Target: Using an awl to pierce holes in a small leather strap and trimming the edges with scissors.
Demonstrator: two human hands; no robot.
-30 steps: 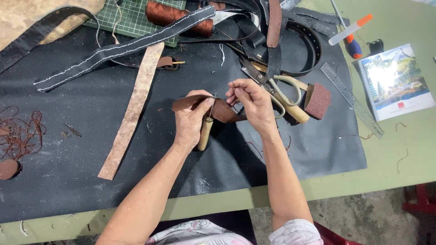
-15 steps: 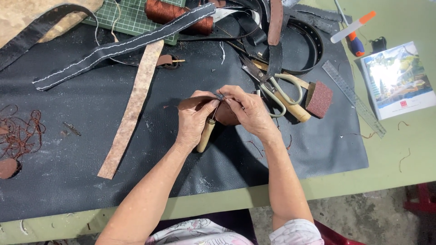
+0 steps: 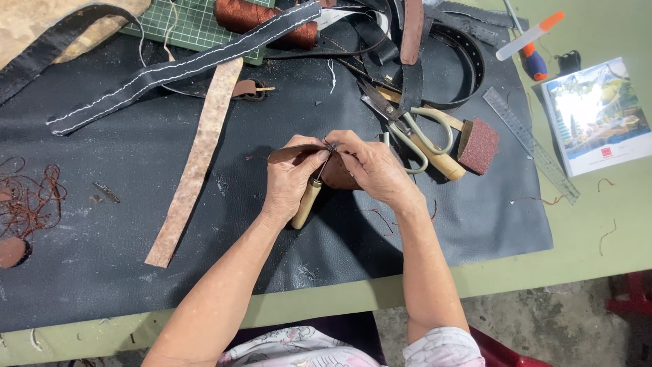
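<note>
On top of a big black leather sheet (image 3: 204, 258), a small brown leather piece (image 3: 299, 153) is held up by two hands near the middle of the green table (image 3: 611, 251). The left hand (image 3: 292, 178) is curled around the piece, with the thumb pressed on its top edge, and a tool with a pale wooden handle (image 3: 306, 202) is kept tucked under the same fingers, pointing down toward the sheet. The right hand (image 3: 372, 170) is closed tight, and the other end of the brown piece is pinched by its fingertips, right beside the left thumb. What sits at the pinch point is too small to be made out. Just to the right of the hands, a pair of scissors (image 3: 407, 132) with pale handles is laid on the sheet, and a block with rough dark red paper (image 3: 479, 144) is found next to them. A long tan strip (image 3: 197, 160) is stretched out to the left, well apart from the hands. A black strap with white stitches (image 3: 176, 68) is laid across the top, over a green cutting mat (image 3: 197, 24). A metal ruler (image 3: 530, 143) and a shiny booklet (image 3: 596, 115) are seen at the right side. A tangle of reddish thread (image 3: 27, 200) is left at the far left edge.
</note>
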